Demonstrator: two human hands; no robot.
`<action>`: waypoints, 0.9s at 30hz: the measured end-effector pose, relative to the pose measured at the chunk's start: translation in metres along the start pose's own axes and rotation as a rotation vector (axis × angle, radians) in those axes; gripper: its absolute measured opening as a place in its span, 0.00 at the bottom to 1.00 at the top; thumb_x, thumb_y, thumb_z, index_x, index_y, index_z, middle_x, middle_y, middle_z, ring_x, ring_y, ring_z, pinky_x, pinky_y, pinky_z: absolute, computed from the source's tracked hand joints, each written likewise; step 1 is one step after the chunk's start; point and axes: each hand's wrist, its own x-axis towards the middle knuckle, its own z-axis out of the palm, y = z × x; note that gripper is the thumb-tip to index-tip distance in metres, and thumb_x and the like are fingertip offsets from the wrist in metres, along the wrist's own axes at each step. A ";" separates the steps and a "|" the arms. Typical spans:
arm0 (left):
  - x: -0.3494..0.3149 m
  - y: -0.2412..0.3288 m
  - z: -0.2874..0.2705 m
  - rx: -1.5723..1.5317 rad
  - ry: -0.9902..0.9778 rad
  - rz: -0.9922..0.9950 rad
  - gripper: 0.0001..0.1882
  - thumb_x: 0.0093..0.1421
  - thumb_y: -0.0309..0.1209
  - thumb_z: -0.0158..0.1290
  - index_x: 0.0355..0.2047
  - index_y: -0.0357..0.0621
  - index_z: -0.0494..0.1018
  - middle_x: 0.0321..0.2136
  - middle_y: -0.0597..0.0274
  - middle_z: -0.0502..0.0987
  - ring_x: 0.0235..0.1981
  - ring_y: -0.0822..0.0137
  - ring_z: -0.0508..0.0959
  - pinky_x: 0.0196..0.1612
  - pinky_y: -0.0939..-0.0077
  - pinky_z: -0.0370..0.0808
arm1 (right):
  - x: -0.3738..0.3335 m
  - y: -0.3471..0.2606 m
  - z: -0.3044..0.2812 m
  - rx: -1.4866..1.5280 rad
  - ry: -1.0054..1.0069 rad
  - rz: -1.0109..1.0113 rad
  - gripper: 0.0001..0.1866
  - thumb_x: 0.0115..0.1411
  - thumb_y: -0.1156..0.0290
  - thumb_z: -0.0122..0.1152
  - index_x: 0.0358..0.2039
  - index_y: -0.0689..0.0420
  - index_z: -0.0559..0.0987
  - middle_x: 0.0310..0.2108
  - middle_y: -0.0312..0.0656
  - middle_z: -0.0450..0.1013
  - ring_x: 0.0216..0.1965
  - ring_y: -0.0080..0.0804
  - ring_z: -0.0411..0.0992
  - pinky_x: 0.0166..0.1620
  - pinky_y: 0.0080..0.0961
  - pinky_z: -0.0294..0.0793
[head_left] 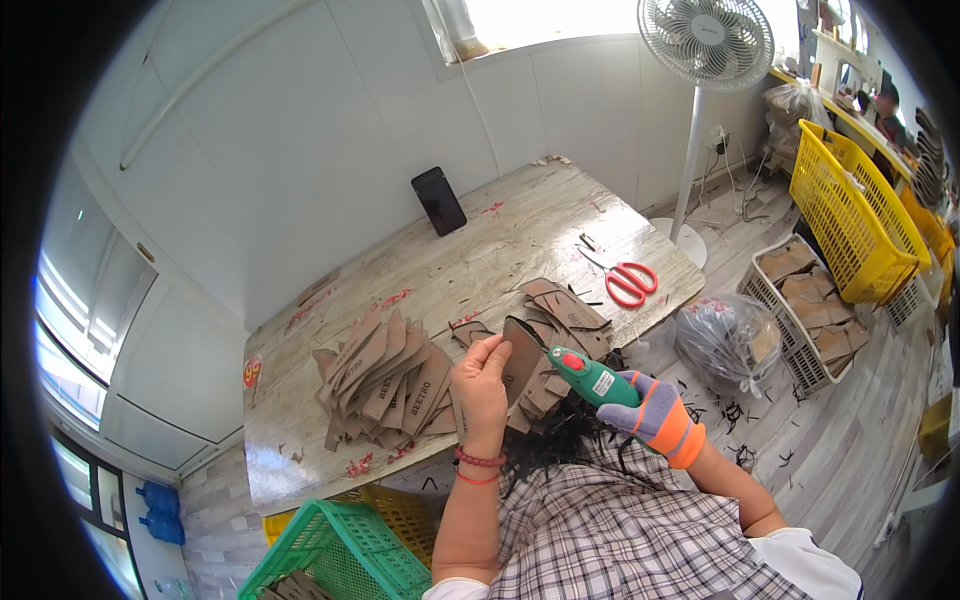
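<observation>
My bare left hand [480, 390], with red bracelets at the wrist, pinches a flat brown piece [521, 350] with a dark edge. In an orange and grey glove, my right hand [655, 415] wraps round a green handheld power cutter [590, 378] with a red button. The cutter's narrow tip is at the piece's right edge; whether it touches cannot be made out. Left of my hands, a heap of printed brown pieces [385, 375] lies on the table [350, 290]. More brown pieces [565, 308] lie just beyond the cutter. Black trimmings [560, 435] cover my lap.
Red-handled scissors [630, 284] and a phone [439, 202] are on the table. A green crate [345, 550] stands at the near left. To the right are a stuffed plastic bag [728, 342], a white crate of brown pieces [806, 310], a yellow basket [860, 210] and a fan [707, 40].
</observation>
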 end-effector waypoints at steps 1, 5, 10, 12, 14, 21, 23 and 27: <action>0.001 0.000 0.000 0.022 -0.011 0.023 0.07 0.57 0.21 0.54 0.35 0.31 0.77 0.27 0.71 0.75 0.28 0.81 0.70 0.33 0.88 0.66 | 0.000 0.001 0.001 -0.009 0.010 -0.039 0.26 0.48 0.56 0.72 0.43 0.60 0.76 0.21 0.33 0.73 0.21 0.14 0.68 0.25 0.16 0.69; -0.002 0.004 -0.002 0.119 -0.063 0.071 0.06 0.57 0.20 0.54 0.34 0.30 0.77 0.24 0.74 0.71 0.27 0.82 0.67 0.30 0.87 0.64 | -0.001 -0.012 -0.001 0.013 -0.046 0.065 0.26 0.49 0.59 0.71 0.44 0.61 0.75 0.22 0.33 0.73 0.21 0.14 0.68 0.25 0.15 0.68; -0.005 0.002 -0.005 0.171 -0.134 0.067 0.06 0.57 0.19 0.54 0.35 0.30 0.77 0.26 0.72 0.73 0.28 0.82 0.69 0.33 0.88 0.65 | 0.000 -0.016 -0.001 0.053 -0.044 0.058 0.26 0.49 0.58 0.72 0.43 0.61 0.76 0.20 0.32 0.73 0.19 0.14 0.67 0.24 0.16 0.68; -0.007 0.001 -0.004 0.188 -0.158 0.075 0.06 0.57 0.18 0.54 0.34 0.29 0.77 0.25 0.72 0.72 0.28 0.82 0.68 0.31 0.88 0.64 | 0.001 -0.017 -0.002 0.041 -0.045 0.054 0.26 0.49 0.59 0.72 0.43 0.61 0.75 0.21 0.32 0.73 0.19 0.14 0.67 0.24 0.15 0.68; -0.007 0.001 -0.004 0.185 -0.180 0.078 0.06 0.56 0.18 0.54 0.34 0.28 0.77 0.24 0.72 0.71 0.27 0.81 0.67 0.30 0.87 0.63 | 0.001 -0.019 -0.003 0.037 -0.049 0.056 0.26 0.50 0.59 0.71 0.44 0.61 0.75 0.21 0.32 0.73 0.20 0.14 0.67 0.24 0.15 0.68; -0.002 0.014 -0.008 0.341 -0.342 0.111 0.05 0.55 0.21 0.54 0.31 0.29 0.75 0.23 0.67 0.70 0.25 0.77 0.68 0.29 0.83 0.64 | 0.001 -0.024 -0.006 0.022 -0.040 0.026 0.26 0.50 0.60 0.71 0.45 0.61 0.75 0.24 0.32 0.74 0.22 0.13 0.68 0.27 0.15 0.70; 0.002 0.017 -0.010 0.392 -0.421 0.127 0.06 0.55 0.23 0.55 0.30 0.30 0.74 0.21 0.61 0.70 0.24 0.73 0.69 0.29 0.79 0.66 | 0.001 -0.022 -0.006 0.018 -0.031 0.026 0.26 0.50 0.60 0.71 0.45 0.62 0.75 0.25 0.32 0.74 0.23 0.13 0.69 0.28 0.15 0.70; 0.026 0.020 -0.016 0.708 -0.065 0.461 0.05 0.56 0.25 0.53 0.30 0.34 0.70 0.27 0.56 0.73 0.23 0.68 0.71 0.28 0.73 0.68 | 0.002 -0.017 -0.007 0.107 -0.002 0.104 0.28 0.49 0.59 0.72 0.46 0.62 0.74 0.26 0.32 0.74 0.24 0.14 0.69 0.28 0.15 0.70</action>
